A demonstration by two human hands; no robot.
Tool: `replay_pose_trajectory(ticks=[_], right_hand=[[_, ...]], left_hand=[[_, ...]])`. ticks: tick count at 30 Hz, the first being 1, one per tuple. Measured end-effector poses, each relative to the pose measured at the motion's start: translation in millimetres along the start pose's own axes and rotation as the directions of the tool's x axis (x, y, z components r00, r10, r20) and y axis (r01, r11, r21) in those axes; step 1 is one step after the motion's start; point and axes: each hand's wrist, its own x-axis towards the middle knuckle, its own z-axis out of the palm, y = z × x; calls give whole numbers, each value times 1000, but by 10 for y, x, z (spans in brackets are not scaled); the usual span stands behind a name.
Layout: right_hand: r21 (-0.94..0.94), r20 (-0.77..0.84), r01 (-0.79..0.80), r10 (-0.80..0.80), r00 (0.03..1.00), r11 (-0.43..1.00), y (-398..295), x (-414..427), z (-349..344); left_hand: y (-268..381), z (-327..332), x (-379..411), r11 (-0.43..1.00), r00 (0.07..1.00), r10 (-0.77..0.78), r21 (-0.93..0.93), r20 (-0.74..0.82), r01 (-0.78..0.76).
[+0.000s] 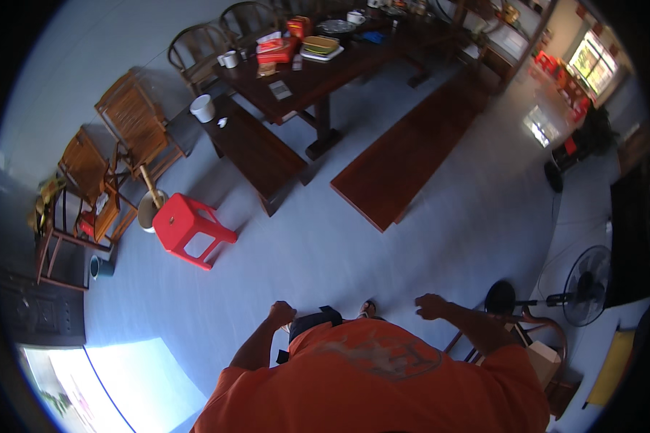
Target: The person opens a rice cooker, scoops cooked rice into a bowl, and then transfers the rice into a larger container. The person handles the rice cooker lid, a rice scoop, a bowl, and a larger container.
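My left hand (pixel 283 313) hangs beside my dark shorts, its fingers curled in with nothing seen in them. On the other side, my right hand (pixel 429 306) is held away from my body over the grey floor (pixel 325 260). Its fingers are loosely bent and a little apart, and I see nothing in them. Neither hand touches any furniture. Ahead and to the left stands a red plastic stool (pixel 181 222). A long wooden bench (pixel 411 146) and a dark wooden table (pixel 325 81) stand farther ahead.
A second bench (pixel 254 151) bears a white bucket (pixel 202 108). Wooden chairs (pixel 135 119) line the left wall. A pedestal fan (pixel 586 284) and a wooden chair with a cardboard box (pixel 541 362) stand close on my right. Bright light enters through a doorway (pixel 141 379) behind left.
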Motion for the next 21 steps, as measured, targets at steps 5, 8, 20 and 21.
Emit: replay_pose_trajectory(ticks=[5,8,20,21], right_hand=[[-81,141,-259,269,953,962,955,-671,106],[-59,174,-322,327,929,945,1397,-894,153],[474,-47,-389,464,885,790,2417,-1018,151],[512,-26,-410,491,871,755,2482,-1079,107]], left_hand=[[446,-413,616,783,921,-242,-499,307,372],[459,-530,1057,953,970,-11,-290,241,83],[607,-1518,3391,968,905,122,150,408,-199],[649,-1565,3569,921,846,235,170,479,-351]])
